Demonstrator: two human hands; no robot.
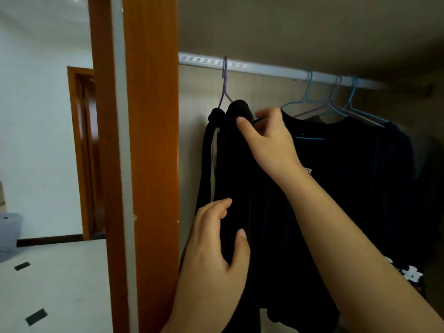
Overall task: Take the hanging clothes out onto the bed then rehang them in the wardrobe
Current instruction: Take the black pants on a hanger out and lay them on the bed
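Inside the wardrobe a white rail (264,69) carries several hangers. A purple hanger (224,82) at the left bears black trousers with a white stripe (216,150). My right hand (266,140) grips the top of these trousers near the hanger's shoulder, thumb over the fabric. My left hand (216,246) holds the trouser leg lower down, thumb on its front. To the right hangs a black shirt (336,179) on a blue hanger (307,97), with more dark clothes (394,150) on further hangers behind.
The orange wardrobe frame (151,140) stands close at the left of the clothes. Beyond it lie a white tiled floor (55,280) and an orange door frame (79,150). A dark garment with white flowers (408,275) shows low at the right.
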